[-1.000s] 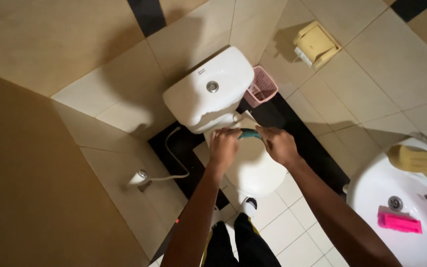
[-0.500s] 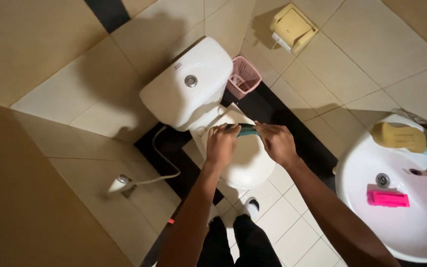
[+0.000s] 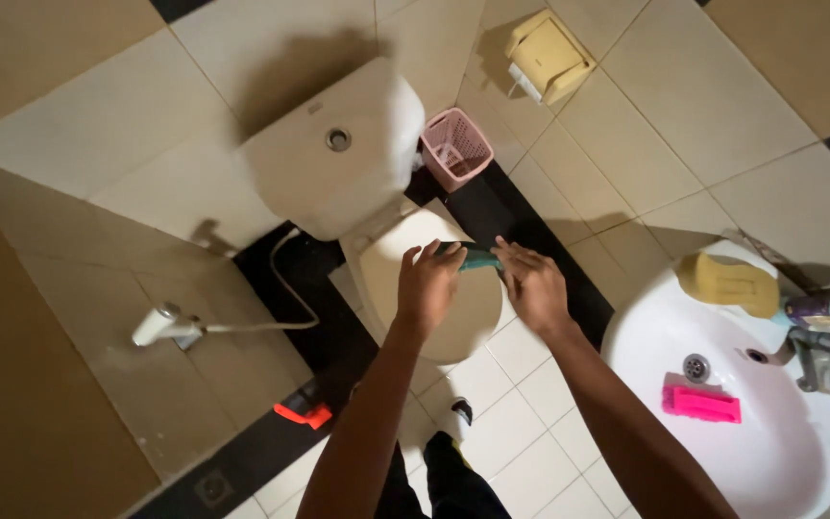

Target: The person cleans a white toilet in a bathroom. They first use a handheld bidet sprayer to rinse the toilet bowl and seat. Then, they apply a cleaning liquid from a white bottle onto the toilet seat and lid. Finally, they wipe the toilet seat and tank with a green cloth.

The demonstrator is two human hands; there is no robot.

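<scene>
Left hand (image 3: 427,285): we see it closed around one end of a teal object (image 3: 477,258).
Right hand (image 3: 533,284): its fingers grip the other end.
Teal object: held above the closed toilet lid (image 3: 405,269), between both hands.
Cistern (image 3: 333,159): at 11 o'clock of the hands.
Pink basket (image 3: 457,147): at 12 o'clock.
Sink (image 3: 770,442): at 4 o'clock.

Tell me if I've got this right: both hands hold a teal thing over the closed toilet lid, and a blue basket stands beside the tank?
Not quite: the basket is pink, not blue, as the head view shows. The rest holds: the left hand and right hand hold the teal thing over the closed toilet lid, and the basket stands beside the tank.
</scene>
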